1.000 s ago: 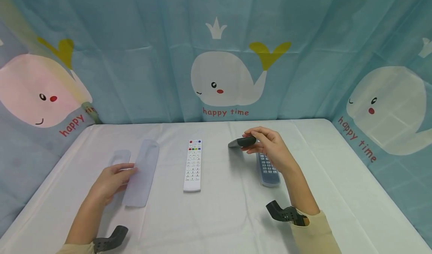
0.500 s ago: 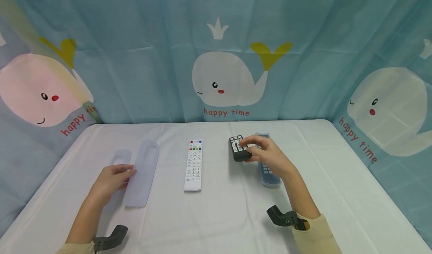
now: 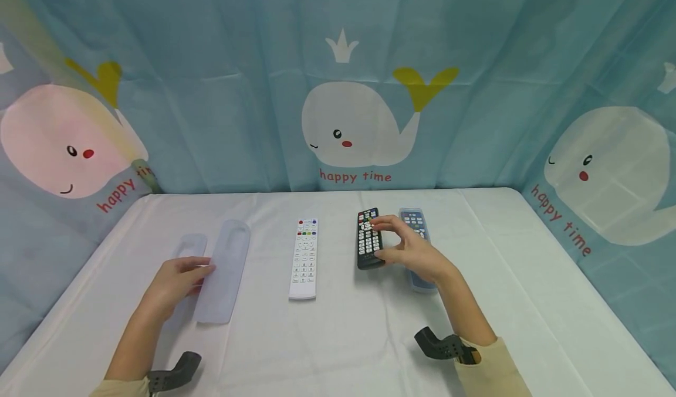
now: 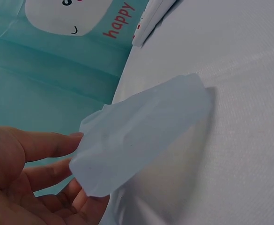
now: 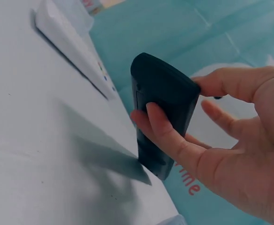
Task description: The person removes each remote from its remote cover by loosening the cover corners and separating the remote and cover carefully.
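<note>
- Pinching black remote (image 3: 365, 241) betw. thumb and fingertips of right hand (image 3: 414, 255); grip opened only to remote's width; located a bit right of mid-worktop (image 3: 343, 344), toward far edge, keys up.
- Holding it tilted per R wrist view, w/ shadow close by; can't tell re: lower end touching cloth or just above.
- Could drop or twist it: prob. cause, fingertip-only contact on smooth-looking casing, no palm support.
- Might press btns by accident, w/ fingertips on or near key face.
- Could nudge blue-cased remote (image 3: 414, 220), lying partly hidden behind right hand, nearer worktop's right edge; cause, low wrist + blocked sightline.
- Pinching clear cover (image 3: 224, 277) by its left side in left hand (image 3: 171, 285), toward worktop's left edge; grip nearly closed on thin material; tilted, at least partly off cloth per L wrist view.
- Could crease or lose cover: cause, too hard a squeeze on soft-looking film, or too small a hold.
- Could drag 2nd clear cover (image 3: 191, 244), lying partly under left hand, farther left; easy to miss, being see-through on white.
- Could bump white remote (image 3: 303, 259), lying mid-worktop betw. both hands, on any careless inward move.
</note>
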{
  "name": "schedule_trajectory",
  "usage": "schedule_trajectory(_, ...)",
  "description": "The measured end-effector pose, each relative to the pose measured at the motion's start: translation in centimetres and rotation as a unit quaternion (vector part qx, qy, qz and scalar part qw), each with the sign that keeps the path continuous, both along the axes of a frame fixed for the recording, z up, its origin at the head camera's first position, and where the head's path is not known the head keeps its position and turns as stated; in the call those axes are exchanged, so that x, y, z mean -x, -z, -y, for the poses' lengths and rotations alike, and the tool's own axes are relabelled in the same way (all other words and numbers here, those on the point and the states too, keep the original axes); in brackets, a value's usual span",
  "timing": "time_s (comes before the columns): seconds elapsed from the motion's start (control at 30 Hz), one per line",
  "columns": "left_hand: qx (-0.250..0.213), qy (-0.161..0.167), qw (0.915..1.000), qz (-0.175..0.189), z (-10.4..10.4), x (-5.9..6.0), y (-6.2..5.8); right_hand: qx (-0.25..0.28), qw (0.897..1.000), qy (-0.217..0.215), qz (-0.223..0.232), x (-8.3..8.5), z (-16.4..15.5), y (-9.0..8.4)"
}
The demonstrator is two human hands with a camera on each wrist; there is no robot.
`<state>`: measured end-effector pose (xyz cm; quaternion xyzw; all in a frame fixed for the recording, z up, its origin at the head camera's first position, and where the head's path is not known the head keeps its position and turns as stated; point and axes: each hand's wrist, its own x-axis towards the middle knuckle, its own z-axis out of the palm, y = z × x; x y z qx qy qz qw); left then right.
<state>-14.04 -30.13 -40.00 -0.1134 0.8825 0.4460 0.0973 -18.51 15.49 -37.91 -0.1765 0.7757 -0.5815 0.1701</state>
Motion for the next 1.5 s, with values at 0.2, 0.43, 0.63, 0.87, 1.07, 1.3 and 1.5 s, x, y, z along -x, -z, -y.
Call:
schedule_trajectory(0.2,-0.002,-0.002,1.0000,-0.004,-0.1,0.1,-0.1,-0.008,1.000,-0.005,0.021,0.0,0.4,0.4)
schedule_trajectory(0.43,-0.003,-0.005,1.0000,-0.005,-0.1,0.0,-0.1,-0.007,0.999,-0.005,0.032,0.2,0.9,0.7)
schedule_trajectory(0.63,-0.003,-0.004,1.0000,0.000,0.1,0.1,-0.1,0.009,1.000,-0.010,0.028,0.1,1.0,1.0)
schedule_trajectory(0.87,0.001,-0.003,1.0000,-0.003,0.4,0.2,-0.2,-0.023,0.999,-0.006,0.040,0.2,1.2,1.1)
schedule_trajectory(1.07,0.001,-0.005,1.0000,-0.005,0.6,0.1,-0.2,-0.043,0.996,-0.001,0.073,0.1,1.7,1.3)
schedule_trajectory(1.3,0.003,-0.006,1.0000,-0.007,0.7,0.1,0.0,-0.059,0.993,0.010,0.100,-0.3,2.5,1.5)
schedule_trajectory(1.5,0.006,-0.015,0.9998,-0.011,0.6,0.0,-0.1,-0.057,0.992,0.018,0.107,-0.4,2.8,1.8)
